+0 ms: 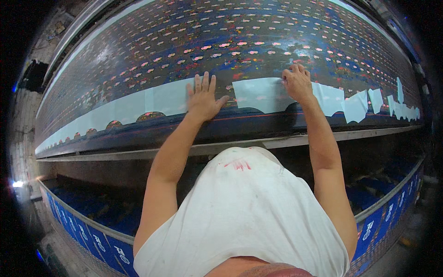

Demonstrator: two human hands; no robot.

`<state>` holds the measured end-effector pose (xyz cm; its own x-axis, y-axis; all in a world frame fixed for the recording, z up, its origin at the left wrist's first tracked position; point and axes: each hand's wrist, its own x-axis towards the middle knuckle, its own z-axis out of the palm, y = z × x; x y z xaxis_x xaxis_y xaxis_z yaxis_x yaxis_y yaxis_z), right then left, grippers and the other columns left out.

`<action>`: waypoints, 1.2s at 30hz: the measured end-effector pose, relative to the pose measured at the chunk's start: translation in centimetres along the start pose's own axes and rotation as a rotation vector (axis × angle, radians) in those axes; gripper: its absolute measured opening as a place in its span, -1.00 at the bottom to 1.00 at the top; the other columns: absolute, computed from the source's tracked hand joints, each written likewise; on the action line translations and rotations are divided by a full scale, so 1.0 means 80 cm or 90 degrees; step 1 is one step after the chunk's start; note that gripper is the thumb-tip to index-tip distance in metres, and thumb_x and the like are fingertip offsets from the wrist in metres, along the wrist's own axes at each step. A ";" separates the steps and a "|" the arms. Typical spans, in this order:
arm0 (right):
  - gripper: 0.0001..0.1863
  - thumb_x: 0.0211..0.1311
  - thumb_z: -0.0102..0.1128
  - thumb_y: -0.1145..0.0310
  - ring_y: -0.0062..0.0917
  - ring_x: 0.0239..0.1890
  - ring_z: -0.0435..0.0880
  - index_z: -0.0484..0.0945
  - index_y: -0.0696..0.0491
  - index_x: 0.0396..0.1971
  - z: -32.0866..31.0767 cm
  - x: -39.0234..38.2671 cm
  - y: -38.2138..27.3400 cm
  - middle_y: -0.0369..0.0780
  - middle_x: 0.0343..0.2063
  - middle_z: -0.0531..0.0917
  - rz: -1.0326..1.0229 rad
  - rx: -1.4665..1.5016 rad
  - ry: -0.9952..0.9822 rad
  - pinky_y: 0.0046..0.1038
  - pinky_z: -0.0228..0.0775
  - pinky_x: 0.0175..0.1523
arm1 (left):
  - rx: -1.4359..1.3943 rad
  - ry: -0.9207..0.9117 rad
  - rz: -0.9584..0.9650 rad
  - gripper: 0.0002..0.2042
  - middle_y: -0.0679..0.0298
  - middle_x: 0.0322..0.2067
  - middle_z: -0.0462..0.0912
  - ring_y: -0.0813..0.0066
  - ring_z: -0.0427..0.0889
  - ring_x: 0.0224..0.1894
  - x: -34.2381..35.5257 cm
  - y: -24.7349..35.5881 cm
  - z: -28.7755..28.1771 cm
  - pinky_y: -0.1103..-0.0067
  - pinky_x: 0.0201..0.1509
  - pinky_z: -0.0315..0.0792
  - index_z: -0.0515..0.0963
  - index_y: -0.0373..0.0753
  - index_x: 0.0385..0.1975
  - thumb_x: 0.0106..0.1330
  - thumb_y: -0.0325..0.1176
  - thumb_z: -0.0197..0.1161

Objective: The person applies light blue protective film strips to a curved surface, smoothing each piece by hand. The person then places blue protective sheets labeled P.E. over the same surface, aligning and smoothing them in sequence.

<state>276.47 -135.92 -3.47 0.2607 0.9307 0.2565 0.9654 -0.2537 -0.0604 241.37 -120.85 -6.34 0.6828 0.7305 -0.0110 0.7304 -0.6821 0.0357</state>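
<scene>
Dark, paint-stained surfacing covers the long table (221,64), its far part lined with rows of small pale and reddish marks. The near edge carries a pale rail (240,146) that bows across the view, just in front of the person's white shirt (244,203). Both forearms reach over that rail. Between the two hands a stretch of bare dark surface shows, and more of it lies beyond them toward the far side. Behind the rail, blue panels (92,242) with white markings curve round on both sides.

Along the near part of the table lie thin pale-blue pieces. A long strip (161,98) runs off to the left, its lower edge cut by rounded notches where the spotted surface shows through. The middle sheet (258,94) lies nearly flat, apart from the strip, with a straight upper edge and a scalloped lower one. Right of it come another sheet (328,98) and torn, angular scraps (356,106), some of them tilted.

The left hand (203,101) rests at the right end of the strip, fingers spread and extended, thumb held out to the side, grasping nothing. The right hand (297,83) is over the right part of the middle sheet, fingers bent, thumb near its upper edge; whether they pinch the sheet cannot be told.
</scene>
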 end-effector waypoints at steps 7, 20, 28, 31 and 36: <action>-0.88 0.27 0.47 0.44 -0.17 -0.07 0.80 0.74 0.12 -0.25 -0.021 -0.018 -0.030 -0.09 -0.24 0.77 -0.175 0.394 -0.136 -0.17 0.61 0.08 | -0.283 0.138 0.096 -0.15 0.01 0.69 0.15 -0.16 0.00 0.74 0.001 0.089 -0.014 -0.14 0.72 -0.13 0.20 -0.09 0.68 0.43 -0.07 0.41; -0.81 0.23 0.46 0.47 -0.08 -0.04 0.77 0.78 0.13 -0.15 -0.081 -0.124 -0.019 -0.05 -0.20 0.77 -0.242 0.503 -0.331 -0.12 0.61 0.08 | -0.759 0.081 -0.181 -0.78 0.30 -0.19 0.86 0.57 0.78 -0.13 -0.153 0.058 -0.049 0.53 0.04 0.63 0.79 -0.33 -0.15 0.22 -0.66 0.48; -0.85 0.36 0.43 0.44 -0.47 -0.26 0.74 0.74 0.22 -0.20 0.031 -0.051 -0.017 -0.17 -0.33 0.78 0.120 0.807 -0.222 -0.38 0.57 -0.06 | -0.454 0.161 -0.326 -0.70 0.22 -0.39 0.77 0.42 0.67 -0.32 -0.049 -0.014 -0.037 0.41 -0.16 0.53 0.73 -0.39 -0.30 0.38 -0.23 0.57; -0.82 0.48 0.36 0.41 -0.59 -0.32 0.71 0.77 0.23 -0.12 0.050 -0.015 -0.019 -0.23 -0.39 0.78 0.169 0.696 -0.162 -0.46 0.56 -0.16 | -0.393 0.325 -0.210 -0.68 0.14 -0.30 0.78 0.17 0.71 -0.20 -0.006 -0.036 0.003 0.24 -0.07 0.52 0.68 -0.34 -0.38 0.30 -0.21 0.61; -0.75 0.61 0.29 0.32 -0.66 -0.58 0.67 0.74 0.23 -0.17 0.040 0.012 -0.034 -0.28 -0.52 0.70 0.282 0.696 -0.198 -0.50 0.51 -0.52 | -0.355 0.418 -0.045 -0.77 0.16 -0.21 0.80 0.05 0.74 0.06 0.034 -0.069 0.033 0.17 0.16 0.54 0.68 -0.27 -0.40 0.23 -0.32 0.65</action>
<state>274.11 -133.50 -6.19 0.4155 0.8814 -0.2245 0.2516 -0.3485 -0.9029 239.24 -115.17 -9.18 0.3614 0.7584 0.5424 0.5374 -0.6448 0.5435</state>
